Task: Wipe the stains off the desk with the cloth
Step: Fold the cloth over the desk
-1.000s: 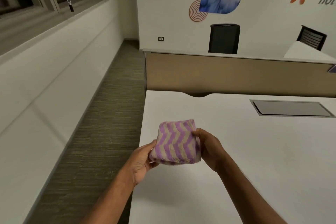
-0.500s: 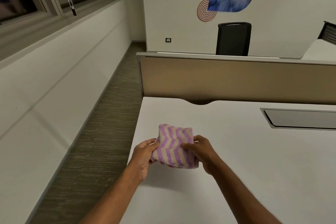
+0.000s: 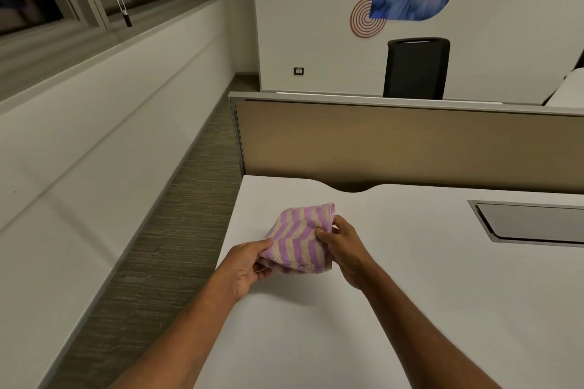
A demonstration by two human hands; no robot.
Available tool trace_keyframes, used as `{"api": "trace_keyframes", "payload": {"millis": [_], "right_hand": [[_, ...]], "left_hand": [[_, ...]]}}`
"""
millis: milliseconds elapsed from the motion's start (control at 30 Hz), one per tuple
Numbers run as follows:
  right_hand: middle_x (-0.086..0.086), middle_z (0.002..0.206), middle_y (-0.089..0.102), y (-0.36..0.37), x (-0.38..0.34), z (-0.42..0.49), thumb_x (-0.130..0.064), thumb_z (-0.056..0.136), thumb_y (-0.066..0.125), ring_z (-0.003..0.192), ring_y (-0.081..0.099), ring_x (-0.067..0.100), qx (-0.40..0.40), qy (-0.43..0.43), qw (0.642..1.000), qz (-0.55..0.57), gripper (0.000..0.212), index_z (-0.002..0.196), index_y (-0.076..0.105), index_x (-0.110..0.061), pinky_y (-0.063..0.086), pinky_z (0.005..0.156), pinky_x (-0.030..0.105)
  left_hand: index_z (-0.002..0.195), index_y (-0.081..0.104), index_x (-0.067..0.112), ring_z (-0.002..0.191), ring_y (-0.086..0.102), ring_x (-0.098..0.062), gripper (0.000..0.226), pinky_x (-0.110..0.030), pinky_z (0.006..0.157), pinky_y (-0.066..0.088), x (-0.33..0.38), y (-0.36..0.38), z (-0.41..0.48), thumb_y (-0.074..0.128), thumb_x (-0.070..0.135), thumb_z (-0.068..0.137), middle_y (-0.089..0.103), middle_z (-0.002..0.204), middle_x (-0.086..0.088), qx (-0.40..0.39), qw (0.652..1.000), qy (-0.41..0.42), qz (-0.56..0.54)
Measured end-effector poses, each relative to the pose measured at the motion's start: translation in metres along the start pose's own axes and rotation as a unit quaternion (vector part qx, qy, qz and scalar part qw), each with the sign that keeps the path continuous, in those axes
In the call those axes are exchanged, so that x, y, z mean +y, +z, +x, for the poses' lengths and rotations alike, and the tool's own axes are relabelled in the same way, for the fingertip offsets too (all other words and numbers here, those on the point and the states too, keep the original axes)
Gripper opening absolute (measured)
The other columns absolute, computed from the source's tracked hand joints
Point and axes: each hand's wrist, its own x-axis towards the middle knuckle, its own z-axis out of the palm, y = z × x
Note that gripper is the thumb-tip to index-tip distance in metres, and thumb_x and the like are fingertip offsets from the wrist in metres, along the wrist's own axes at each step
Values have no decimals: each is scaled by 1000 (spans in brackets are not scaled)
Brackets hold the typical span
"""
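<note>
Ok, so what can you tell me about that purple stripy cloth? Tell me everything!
The cloth is a soft, fuzzy-looking towel with purple and cream zigzag stripes and a stitched hem. It is folded into a thick pad. The left hand pinches its near left corner, and the right hand pinches its right edge. It is over the left part of the white desk, near the edge. I cannot tell whether its underside touches the desk.
</note>
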Motion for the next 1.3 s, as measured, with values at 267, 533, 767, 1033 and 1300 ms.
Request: {"api": "trace_keyframes", "payload": {"millis": [267,533,767,1033,1300], "right_hand": [[3,112,61,0,0,52,-18,102,56,99,65,19,65,-10,993,-96,15,117,51,-16,58,74,28],[-9,93,59,8,10,95,-20,102,57,83,62,9,133,-65,977,-154,5,105,56,-17,49,58,13],[-5,104,61,13,27,106,-20,103,56,91,61,13,158,-74,968,-178,7,109,53,-20,54,77,23],[3,133,62,12,36,97,-31,101,59,116,66,26,157,-61,954,-247,43,139,46,-19,57,95,41],[3,164,32,14,52,90,-43,105,44,143,44,25,158,-152,892,-396,51,153,39,-28,46,110,43]], "left_hand": [[109,69,13,87,74,-22,26,-31,65,59,10,11,38,76,1,87,79,97,-8,30,996,89,-9],[112,62,23,95,70,-17,30,-20,60,54,9,28,64,77,11,90,71,105,-3,119,974,188,53],[121,57,24,89,68,-9,39,-16,57,53,-3,31,80,77,12,90,69,101,0,129,958,227,121],[133,57,14,101,69,-22,46,-21,63,56,-13,28,79,77,15,91,70,119,-11,158,935,244,202],[157,37,15,155,26,-32,75,-47,123,27,-16,33,76,74,18,92,34,165,-15,158,716,411,541]]}}
